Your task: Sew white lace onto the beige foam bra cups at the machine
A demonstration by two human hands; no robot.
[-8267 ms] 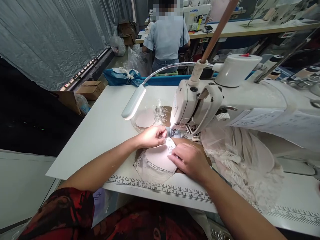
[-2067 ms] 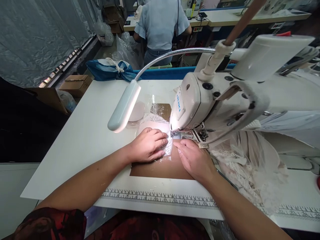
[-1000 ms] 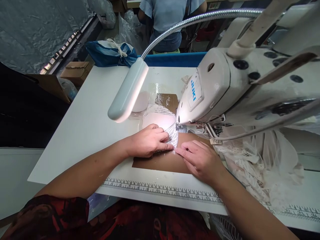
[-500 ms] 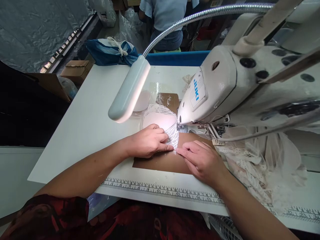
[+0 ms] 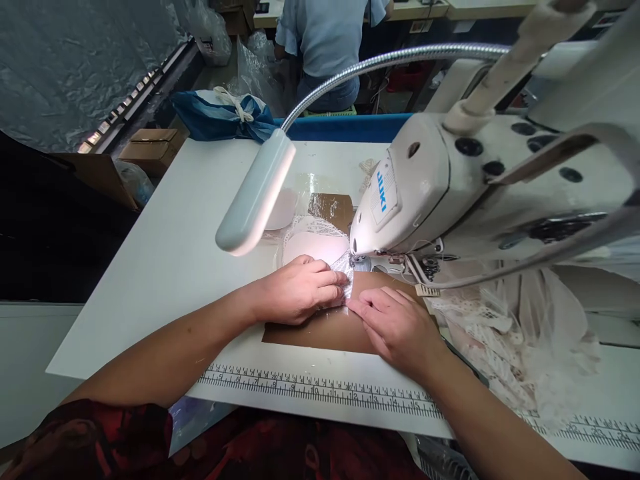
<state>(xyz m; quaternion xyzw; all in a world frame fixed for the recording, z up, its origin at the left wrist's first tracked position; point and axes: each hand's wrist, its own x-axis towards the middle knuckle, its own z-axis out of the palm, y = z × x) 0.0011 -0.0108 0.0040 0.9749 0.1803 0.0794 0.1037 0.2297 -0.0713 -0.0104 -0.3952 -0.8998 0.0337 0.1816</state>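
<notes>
My left hand [image 5: 299, 291] lies flat with its fingers pressed on a strip of white lace [image 5: 343, 277] at the needle of a white sewing machine [image 5: 450, 187]. My right hand [image 5: 397, 325] rests flat on the brown patch [image 5: 320, 330] of the table, fingertips touching the lace's near edge. Behind the needle sits a pale padded cup [image 5: 313, 245] edged with lace, lit by a gooseneck lamp [image 5: 255, 197].
A heap of lace and cups [image 5: 505, 333] lies right of the machine. A ruler strip [image 5: 310, 388] runs along the white table's [image 5: 175, 253] front edge. A blue bag [image 5: 220, 117] and cardboard boxes [image 5: 150, 143] stand at the back left. Another person [image 5: 327, 47] sits at the bench beyond.
The cup has travelled from in front of the needle to behind it. Both hands now lie flatter and closer to the needle, and less lace shows between them.
</notes>
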